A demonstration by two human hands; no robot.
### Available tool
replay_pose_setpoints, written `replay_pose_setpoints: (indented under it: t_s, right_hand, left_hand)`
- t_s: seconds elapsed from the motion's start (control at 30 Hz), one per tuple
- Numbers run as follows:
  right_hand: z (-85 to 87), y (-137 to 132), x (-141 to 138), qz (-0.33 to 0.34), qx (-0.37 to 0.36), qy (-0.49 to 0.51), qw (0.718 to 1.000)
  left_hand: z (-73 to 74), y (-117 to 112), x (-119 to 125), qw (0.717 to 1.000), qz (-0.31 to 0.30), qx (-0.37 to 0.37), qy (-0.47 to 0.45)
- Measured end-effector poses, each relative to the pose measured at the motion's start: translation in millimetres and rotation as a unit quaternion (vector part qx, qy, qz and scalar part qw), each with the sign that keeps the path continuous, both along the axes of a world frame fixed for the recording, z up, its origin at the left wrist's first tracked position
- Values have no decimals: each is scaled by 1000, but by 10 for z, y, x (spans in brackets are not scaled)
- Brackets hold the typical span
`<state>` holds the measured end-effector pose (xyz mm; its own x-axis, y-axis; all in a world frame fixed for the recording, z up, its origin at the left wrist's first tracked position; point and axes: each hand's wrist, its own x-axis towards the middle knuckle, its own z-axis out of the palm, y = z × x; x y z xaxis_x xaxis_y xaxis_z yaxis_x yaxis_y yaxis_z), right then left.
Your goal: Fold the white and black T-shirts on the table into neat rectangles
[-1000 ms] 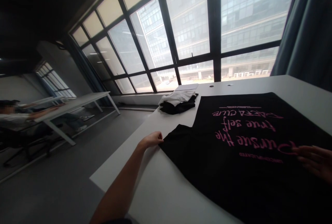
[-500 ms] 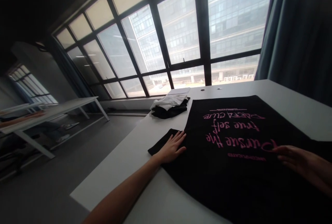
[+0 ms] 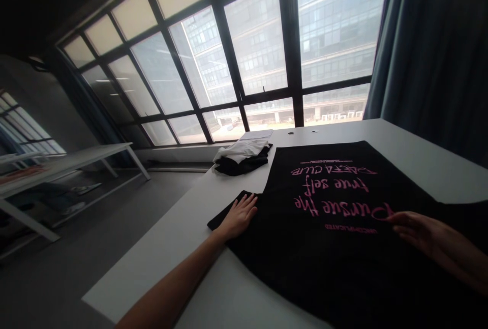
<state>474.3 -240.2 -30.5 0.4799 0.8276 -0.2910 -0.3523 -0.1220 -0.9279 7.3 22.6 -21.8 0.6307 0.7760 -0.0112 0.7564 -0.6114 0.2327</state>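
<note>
Your black T-shirt (image 3: 324, 263) lies spread on the white table (image 3: 152, 263) before you, its pink lettering (image 3: 335, 208) upside down to you. Your right hand (image 3: 429, 235) is at the lettering's right end, fingers close together; I cannot tell whether they grip cloth. Your left hand (image 3: 237, 218) lies palm down on the sleeve at your left, fingers slightly apart. Beyond, a white garment (image 3: 244, 150) rests on black cloth (image 3: 244, 166), near the windows (image 3: 255, 39).
</note>
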Motion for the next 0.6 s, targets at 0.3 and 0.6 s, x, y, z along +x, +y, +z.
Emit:
replay_pose_setpoints:
  t_s: [0.3,0.6]
  right_hand:
    - [28,15,-26,24,24,-18,999]
    - [113,14,-92,21,24,-18,999]
  left_hand:
    - [42,-15,41,1000,9,13,-22]
    - [147,280,-276,971,218,98,13]
